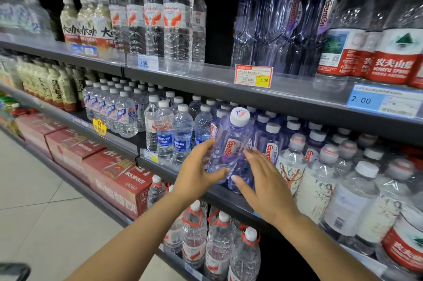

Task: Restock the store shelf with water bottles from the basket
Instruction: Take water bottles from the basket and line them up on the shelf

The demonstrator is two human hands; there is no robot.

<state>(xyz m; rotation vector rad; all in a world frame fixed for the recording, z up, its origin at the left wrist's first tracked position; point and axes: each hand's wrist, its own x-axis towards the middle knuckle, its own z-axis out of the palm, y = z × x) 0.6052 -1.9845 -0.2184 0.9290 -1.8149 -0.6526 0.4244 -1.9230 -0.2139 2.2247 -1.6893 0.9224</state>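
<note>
Loosely, both spread hands (231,177) cup bottle (231,145).

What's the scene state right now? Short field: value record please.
setting: store shelving stocked with bottled drinks
active item: purple-tinted Ganten bottle, white cap, tilted
item location: front edge of the middle shelf
left hand: open, fingers against the bottle's left side
right hand: open, fingers against the bottle's right side
left neighbours: Aquafina bottles
right neighbours: more Ganten bottles
basket: not in view
</note>
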